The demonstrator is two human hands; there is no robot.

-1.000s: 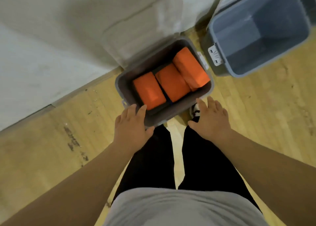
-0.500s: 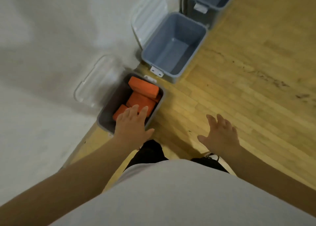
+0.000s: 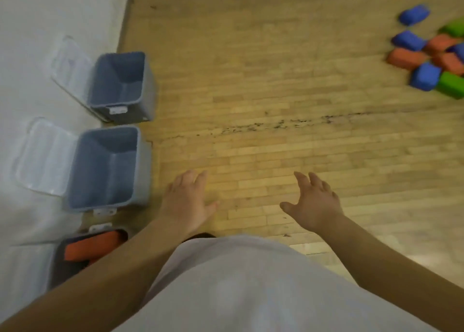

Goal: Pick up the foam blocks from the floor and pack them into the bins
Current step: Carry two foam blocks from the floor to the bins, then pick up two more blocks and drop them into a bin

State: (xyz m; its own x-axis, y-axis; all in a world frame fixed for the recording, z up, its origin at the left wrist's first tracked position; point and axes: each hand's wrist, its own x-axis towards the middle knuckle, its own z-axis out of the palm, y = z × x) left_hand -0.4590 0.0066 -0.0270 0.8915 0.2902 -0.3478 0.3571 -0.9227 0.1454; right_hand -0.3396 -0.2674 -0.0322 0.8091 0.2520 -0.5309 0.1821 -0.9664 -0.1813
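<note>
The left hand point(image 3: 187, 201) and right hand point(image 3: 313, 203) have left the filled bin point(image 3: 56, 269) and are now over the floor point(image 3: 251, 80). A block pile point(image 3: 431, 58) has entered view.

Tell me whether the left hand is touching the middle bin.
Apart. The head view shows a strip of floor between the left hand and the middle bin.

Your left hand point(image 3: 187, 201) reaches forward, palm down, fingers straight and loosely spread, holding nothing. Your right hand point(image 3: 313, 203) is out beside it, well apart, fingers relaxed and slightly bent, also empty.
</note>
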